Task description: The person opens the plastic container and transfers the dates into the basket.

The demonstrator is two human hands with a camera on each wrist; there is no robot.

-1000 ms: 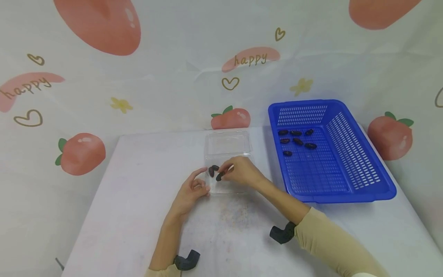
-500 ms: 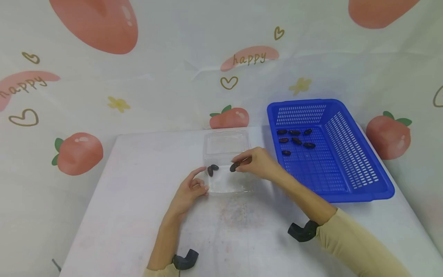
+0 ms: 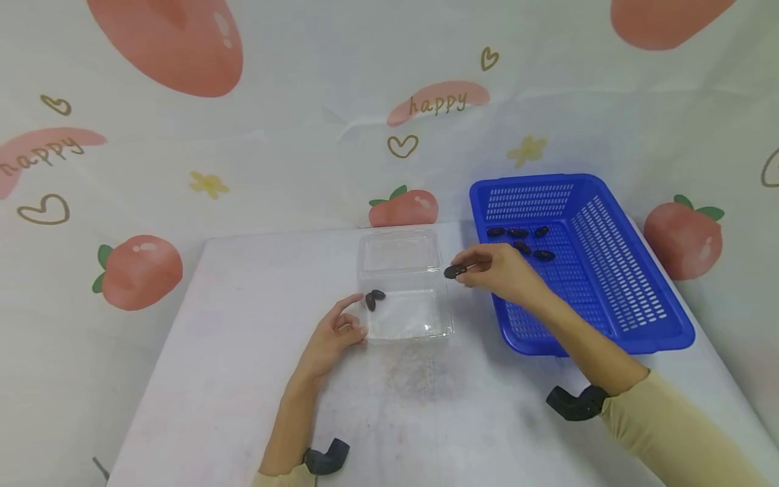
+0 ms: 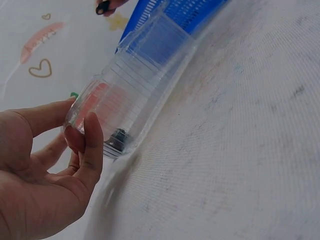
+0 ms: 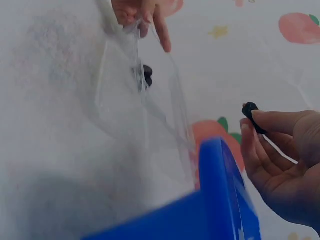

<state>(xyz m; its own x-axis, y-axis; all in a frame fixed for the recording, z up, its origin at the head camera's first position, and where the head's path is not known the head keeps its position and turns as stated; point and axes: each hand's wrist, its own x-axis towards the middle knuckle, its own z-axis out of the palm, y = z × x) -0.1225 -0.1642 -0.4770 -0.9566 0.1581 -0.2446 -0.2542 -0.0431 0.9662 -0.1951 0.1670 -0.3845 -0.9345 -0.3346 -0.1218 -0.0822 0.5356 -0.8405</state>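
Note:
A clear plastic clamshell box (image 3: pixel 404 318) lies with its lid (image 3: pixel 399 251) folded back. Two dark brown dates (image 3: pixel 378 295) sit together at its left end. My left hand (image 3: pixel 331 338) holds that end of the box, fingers and thumb at its edge (image 4: pixel 75 112). Between thumb and fingers, my right hand (image 3: pixel 502 274) pinches another date (image 3: pixel 454 271), raised to the right of the box beside the basket's left wall. Several dates (image 3: pixel 544 256) lie in the blue basket (image 3: pixel 660 284), some of them hidden behind the right hand.
The blue basket's tall slotted walls rise close to the right forearm. A white cloth covers the table (image 3: pixel 255 297), and a fruit-printed sheet (image 3: pixel 292 149) hangs behind it. Each wrist carries a black bracket (image 3: pixel 328 457).
My right hand has lifted the date from inside the box and carried it right and away from me, to the basket's side. The left hand stays on the box.

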